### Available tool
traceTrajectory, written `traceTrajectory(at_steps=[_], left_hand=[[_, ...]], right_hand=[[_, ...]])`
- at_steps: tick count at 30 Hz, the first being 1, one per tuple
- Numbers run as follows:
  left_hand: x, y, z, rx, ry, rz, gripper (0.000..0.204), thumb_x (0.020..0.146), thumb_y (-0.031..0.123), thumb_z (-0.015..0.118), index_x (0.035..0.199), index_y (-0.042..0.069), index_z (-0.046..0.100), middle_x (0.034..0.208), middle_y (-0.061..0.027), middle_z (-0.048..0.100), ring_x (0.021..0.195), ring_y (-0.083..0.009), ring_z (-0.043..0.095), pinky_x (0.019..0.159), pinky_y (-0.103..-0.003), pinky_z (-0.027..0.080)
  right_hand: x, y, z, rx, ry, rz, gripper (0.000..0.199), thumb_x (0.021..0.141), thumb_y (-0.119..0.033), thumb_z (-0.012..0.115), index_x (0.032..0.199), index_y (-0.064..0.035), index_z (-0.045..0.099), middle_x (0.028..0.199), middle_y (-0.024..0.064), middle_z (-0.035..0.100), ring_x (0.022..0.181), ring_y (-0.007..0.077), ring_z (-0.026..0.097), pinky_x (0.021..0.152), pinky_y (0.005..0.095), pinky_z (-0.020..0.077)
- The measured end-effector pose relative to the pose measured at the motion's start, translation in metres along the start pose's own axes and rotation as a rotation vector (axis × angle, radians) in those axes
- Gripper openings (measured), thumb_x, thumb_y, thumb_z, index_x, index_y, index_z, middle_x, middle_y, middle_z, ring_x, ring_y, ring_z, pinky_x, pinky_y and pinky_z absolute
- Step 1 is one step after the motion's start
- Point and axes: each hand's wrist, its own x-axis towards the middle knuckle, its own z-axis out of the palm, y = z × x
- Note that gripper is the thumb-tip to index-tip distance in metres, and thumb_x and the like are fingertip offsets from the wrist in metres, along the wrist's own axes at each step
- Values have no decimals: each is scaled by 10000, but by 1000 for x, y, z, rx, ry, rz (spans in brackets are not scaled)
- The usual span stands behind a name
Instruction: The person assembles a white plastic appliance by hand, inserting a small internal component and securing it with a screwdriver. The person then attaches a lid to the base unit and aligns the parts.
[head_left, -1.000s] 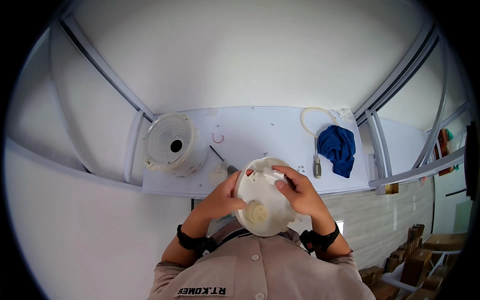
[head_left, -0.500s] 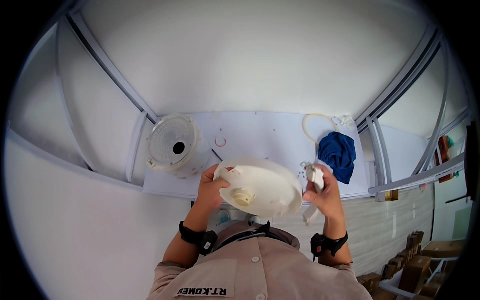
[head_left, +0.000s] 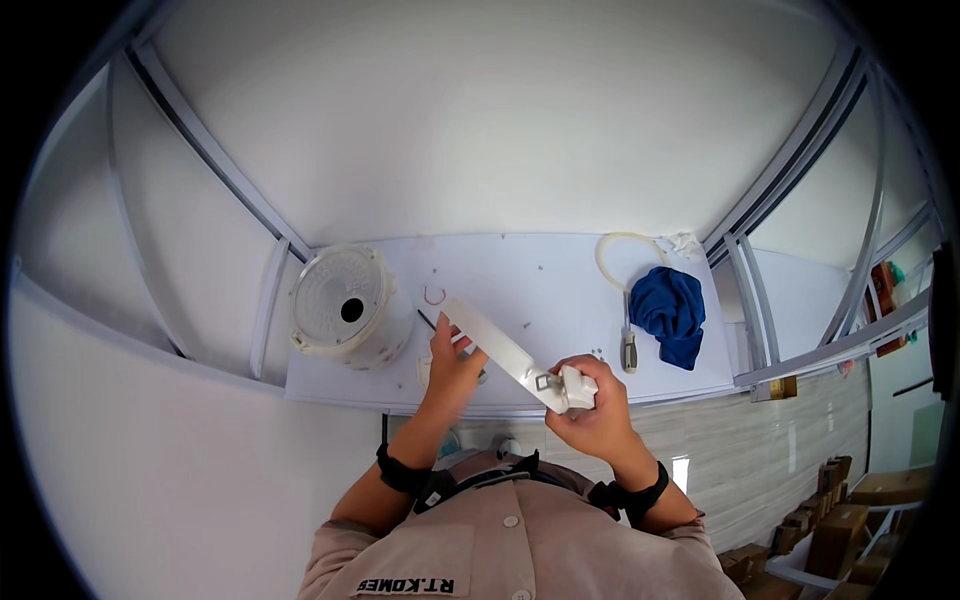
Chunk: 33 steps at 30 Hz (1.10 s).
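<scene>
At the frame's centre we are watching the left hand (head_left: pixel 455 372) gripping one white cover (head_left: pixel 500 350) (turned nearly edge-on to us) and the right hand (head_left: pixel 602 415) clasping its lower-right end with one white fitting (head_left: pixel 579 388). On the table (head_left: pixel 570 280) we are counting one tub (head_left: pixel 386 335) at left, one screwdriver (head_left: pixel 629 355) beside one blue cloth (head_left: pixel 668 310) at right.

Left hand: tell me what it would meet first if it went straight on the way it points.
Most likely the white cover, which lies across the left hand's line, close at its fingers; whether they already touch is unclear.
</scene>
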Motion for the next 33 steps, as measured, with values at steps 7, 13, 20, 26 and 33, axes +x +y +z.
traceTrajectory(at_steps=[7, 13, 20, 26, 33], left_hand=[[-35, 63, -6, -966, -511, -249, 860, 1015, 215, 649, 1676, 210, 99, 1583, -113, 392, 1455, -340, 445, 1128, -502, 460], [-35, 54, -2, -345, -255, -76, 810, 895, -20, 663, 1591, 118, 271, 1512, -126, 480, 1410, -322, 493, 1118, -495, 484], [-38, 42, -19, -403, -383, -54, 920, 735, -99, 618, 1590, 56, 313, 1481, -121, 517, 1376, -288, 523, 1134, -478, 465], [-43, 38, -20, -219, -567, -31, 925, 741, 9, 677, 1592, 58, 318, 1461, -98, 539, 1364, -242, 521, 1142, -446, 431], [-51, 32, -18, -168, -613, -16, 868, 769, 17, 659, 1575, 49, 338, 1436, -88, 552, 1339, -206, 523, 1126, -426, 430]], right_hand=[[11, -5, 10, -273, -99, -114, 517, 703, -9, 810, 1162, -75, 582, 1056, 149, 704, 906, 337, 713, 764, 382, 585], [15, -8, 22, -456, -279, -330, 490, 722, -110, 835, 1168, -105, 632, 1112, 71, 648, 875, 318, 701, 718, 399, 576], [28, -21, 7, -139, -100, -58, 433, 947, -160, 703, 1342, -48, 565, 1065, 160, 620, 727, 317, 631, 654, 394, 515], [38, -28, 4, -184, -62, 51, 431, 1005, -136, 634, 1402, -18, 516, 1082, 170, 602, 673, 303, 587, 640, 395, 499], [37, -28, 12, -203, -19, 67, 466, 976, -120, 693, 1404, -42, 527, 1077, 162, 599, 685, 285, 613, 645, 378, 517]])
